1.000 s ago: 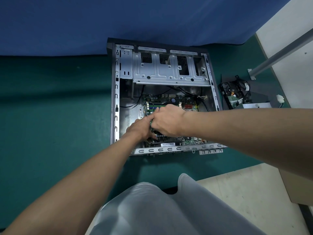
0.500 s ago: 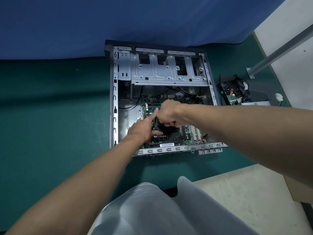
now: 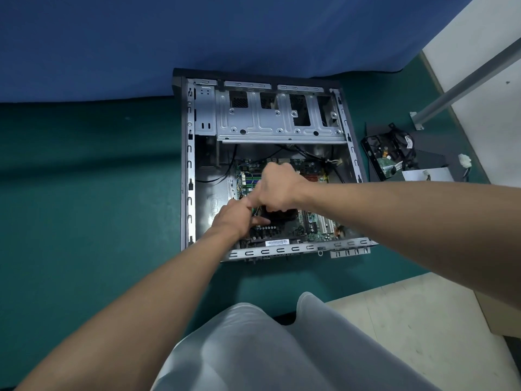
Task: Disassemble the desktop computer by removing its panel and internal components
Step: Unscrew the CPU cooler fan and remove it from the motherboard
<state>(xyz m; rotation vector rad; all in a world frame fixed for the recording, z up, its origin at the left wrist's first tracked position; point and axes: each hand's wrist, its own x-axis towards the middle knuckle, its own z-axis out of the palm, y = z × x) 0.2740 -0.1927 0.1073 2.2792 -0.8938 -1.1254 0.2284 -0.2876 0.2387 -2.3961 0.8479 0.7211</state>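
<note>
1. The grey metal desktop computer case [image 3: 187, 165] is lying on its side on the green surface [image 3: 84, 193]. Its open face is pointing up and its side panel is already off.
2. The green motherboard [image 3: 310, 227] is sitting in the near half of the case. The black square cooler block [image 3: 282, 218] is standing on it, roughly at its middle.
3. The right hand [image 3: 277, 187] is hovering directly over the cooler's far-left part with its fingers curled into a fist. Whatever it may be clamping is hidden under the knuckles, so I cannot tell.
4. The left hand [image 3: 236, 218] is reaching in from the near left, with its thumb lying against the cooler's left edge. Its other fingers are tucked under the right hand, so I cannot tell whether they are gripping.
5. The move probably turns on this: the cooler is lying straight below the right hand and just to the right of the left hand, so both are equally near.
6. The silver drive cage [image 3: 279, 122] is sitting at the far end, well apart from the cooler, so the way straight up is looking free.
7. Black cables [image 3: 298, 150] are running between the cage and the board and could snag.
</note>
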